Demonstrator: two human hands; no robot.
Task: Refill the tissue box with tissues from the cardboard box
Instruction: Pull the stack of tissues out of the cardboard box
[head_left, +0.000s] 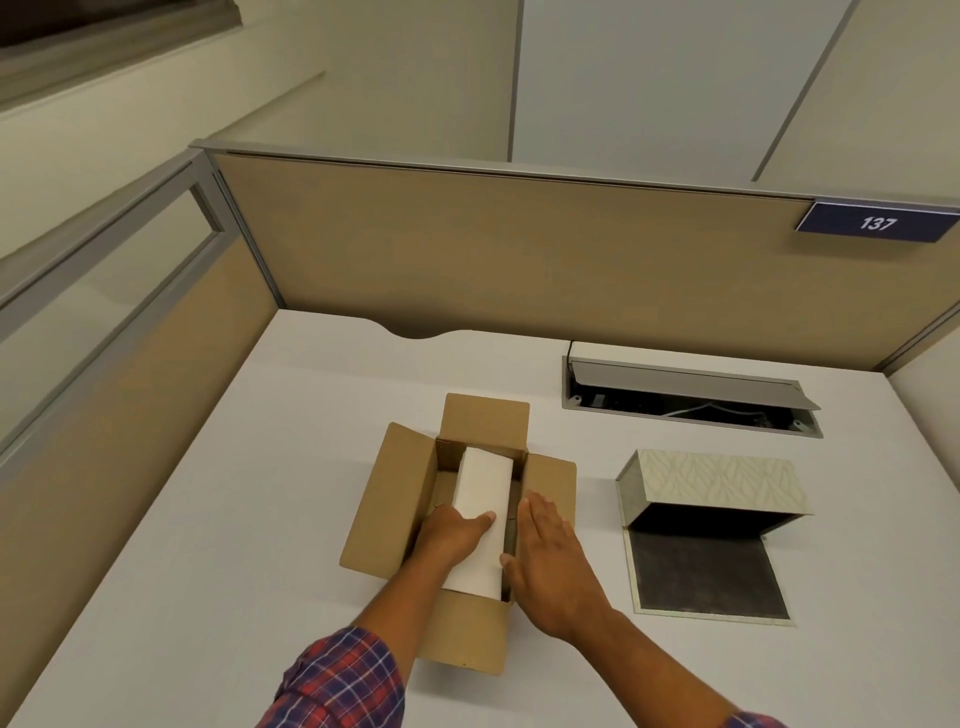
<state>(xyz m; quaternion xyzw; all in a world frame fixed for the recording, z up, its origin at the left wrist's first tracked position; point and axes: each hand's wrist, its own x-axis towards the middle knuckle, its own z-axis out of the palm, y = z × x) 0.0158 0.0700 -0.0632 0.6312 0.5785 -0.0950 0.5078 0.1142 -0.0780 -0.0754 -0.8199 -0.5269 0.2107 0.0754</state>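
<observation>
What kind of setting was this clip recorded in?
Most likely an office cubicle. A white desk is enclosed by tan fabric partition panels, a blue number plate reading 137 hangs on the partition's top edge, and a cable access hatch stands open in the desk surface.

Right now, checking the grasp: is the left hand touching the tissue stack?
Touching. The head view shows the left hand in the cardboard box, its thumb lying on the top of the tissue stack.
</observation>
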